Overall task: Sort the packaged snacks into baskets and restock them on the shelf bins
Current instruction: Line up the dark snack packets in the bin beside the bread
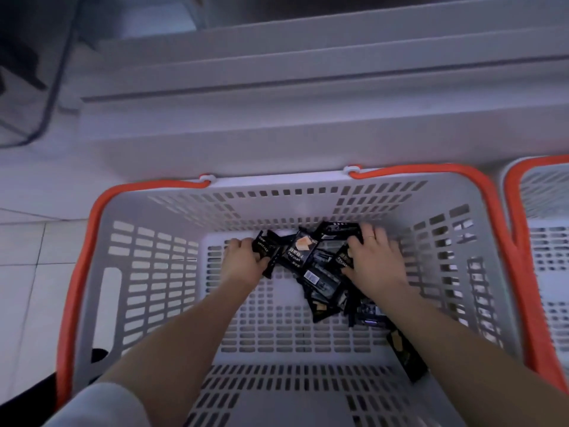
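A grey slotted basket point(147, 272) with an orange rim stands on the floor below me. Several black snack packets point(300, 257) lie in a heap at its far end, and one more packet point(406, 355) lies apart near the right wall. Both my arms reach down into the basket. My left hand point(243, 260) curls its fingers round black packets at the left side of the heap. My right hand point(375, 260), with a ring on one finger, closes over packets at the heap's right side.
A second grey basket point(542, 211) with an orange rim stands close on the right. White shelf boards point(308, 87) run across just behind the baskets. A clear bin point(37, 87) sits at the far left on pale floor tiles.
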Action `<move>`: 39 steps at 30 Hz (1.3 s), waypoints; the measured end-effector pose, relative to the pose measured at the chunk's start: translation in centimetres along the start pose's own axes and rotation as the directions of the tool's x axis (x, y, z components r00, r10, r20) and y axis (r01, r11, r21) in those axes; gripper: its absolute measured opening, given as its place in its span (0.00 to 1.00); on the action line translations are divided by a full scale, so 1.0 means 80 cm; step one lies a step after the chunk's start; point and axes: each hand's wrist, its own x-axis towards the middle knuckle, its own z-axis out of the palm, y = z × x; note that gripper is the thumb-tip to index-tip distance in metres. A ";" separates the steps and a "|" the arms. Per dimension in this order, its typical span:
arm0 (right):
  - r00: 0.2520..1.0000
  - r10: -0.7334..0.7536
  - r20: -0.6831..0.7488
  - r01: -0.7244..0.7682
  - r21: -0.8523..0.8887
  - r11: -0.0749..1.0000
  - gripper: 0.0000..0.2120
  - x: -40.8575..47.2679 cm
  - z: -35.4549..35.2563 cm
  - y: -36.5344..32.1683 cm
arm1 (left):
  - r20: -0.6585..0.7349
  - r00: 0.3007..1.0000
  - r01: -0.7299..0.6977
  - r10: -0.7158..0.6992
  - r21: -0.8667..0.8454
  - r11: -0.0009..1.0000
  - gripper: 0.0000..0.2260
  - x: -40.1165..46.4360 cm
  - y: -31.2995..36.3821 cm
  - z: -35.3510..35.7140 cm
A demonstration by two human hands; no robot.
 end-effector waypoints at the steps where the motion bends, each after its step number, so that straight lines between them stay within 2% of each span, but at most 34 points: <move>1: 0.999 -0.033 0.000 0.033 0.000 0.999 0.25 0.001 0.002 -0.001 | -0.006 1.000 -0.008 0.008 0.006 1.000 0.22 0.000 -0.002 0.002; 3: 0.997 -0.073 0.028 0.072 0.029 0.997 0.25 0.000 0.005 -0.002 | -0.051 0.997 -0.054 0.053 -0.016 0.998 0.21 -0.004 -0.005 0.003; 6: 0.996 -0.027 0.086 0.019 0.090 0.996 0.28 -0.008 0.012 0.003 | -0.156 0.978 -0.157 0.136 -0.128 0.979 0.17 -0.020 -0.004 0.001; 9: 0.993 0.051 0.107 -0.056 0.040 0.998 0.32 -0.023 0.016 0.008 | -0.059 0.988 -0.154 0.142 -0.352 0.923 0.18 -0.042 0.003 -0.004; 12: 0.985 0.100 0.140 -0.101 0.003 0.995 0.33 -0.040 0.021 0.005 | -0.011 0.989 -0.137 0.150 -0.470 0.872 0.17 -0.060 0.014 -0.007; 15: 0.974 0.164 0.157 -0.190 0.162 0.968 0.26 -0.060 0.018 -0.004 | 0.106 0.986 -0.038 0.129 -0.608 0.793 0.18 -0.078 0.030 -0.006; 17: 0.964 0.206 0.168 -0.260 0.436 0.862 0.21 -0.068 0.013 -0.013 | 0.208 0.974 0.074 0.087 -0.658 0.749 0.21 -0.092 0.045 -0.004; 19: 0.958 0.183 0.219 -0.286 0.755 0.591 0.13 -0.073 0.006 -0.026 | 0.287 0.956 0.172 0.060 -0.714 0.679 0.21 -0.105 0.063 -0.001; 20: 0.957 0.171 0.234 -0.287 0.848 0.446 0.08 -0.074 0.001 -0.035 | 0.312 0.949 0.207 0.052 -0.737 0.644 0.22 -0.110 0.071 0.002; 22: 0.953 0.176 0.247 -0.284 0.930 0.233 0.09 -0.079 -0.007 -0.050 | 0.347 0.937 0.262 0.034 -0.766 0.587 0.23 -0.119 0.082 0.006; 24: 0.945 0.185 0.270 -0.290 0.952 0.095 0.10 -0.082 -0.011 -0.058 | 0.332 0.943 0.259 0.024 -0.777 0.573 0.25 -0.124 0.086 0.011; 28: 0.954 0.102 0.282 -0.277 0.959 -0.060 0.07 -0.087 -0.010 -0.056 | 0.333 0.942 0.251 0.048 -0.790 0.559 0.21 -0.126 0.085 0.018; 31: 0.972 0.019 0.234 -0.233 0.971 -0.060 0.01 -0.086 -0.002 -0.056 | 0.440 0.895 0.390 0.076 -0.853 0.347 0.21 -0.121 0.084 0.022; 32: 0.972 0.019 0.236 -0.235 0.971 -0.048 0.04 -0.085 0.003 -0.056 | 0.465 0.878 0.415 0.109 -0.856 0.310 0.22 -0.120 0.083 0.023; 33: 0.968 0.030 0.248 -0.246 0.968 -0.036 0.07 -0.084 0.006 -0.056 | 0.475 0.869 0.412 0.139 -0.849 0.330 0.23 -0.116 0.081 0.023; 35: 0.952 0.067 0.298 -0.297 0.954 -0.030 0.11 -0.080 0.015 -0.053 | 0.416 0.901 0.317 0.122 -0.824 0.470 0.22 -0.111 0.078 0.021; 37: 0.933 0.115 0.342 -0.332 0.938 -0.097 0.10 -0.077 0.022 -0.046 | 0.207 0.978 0.155 0.005 -0.747 0.647 0.15 -0.092 0.070 0.023; 39: 0.900 0.163 0.404 -0.371 0.907 -0.199 0.08 -0.074 0.027 -0.037 | -0.013 0.997 0.052 -0.074 -0.587 0.808 0.14 -0.070 0.057 0.022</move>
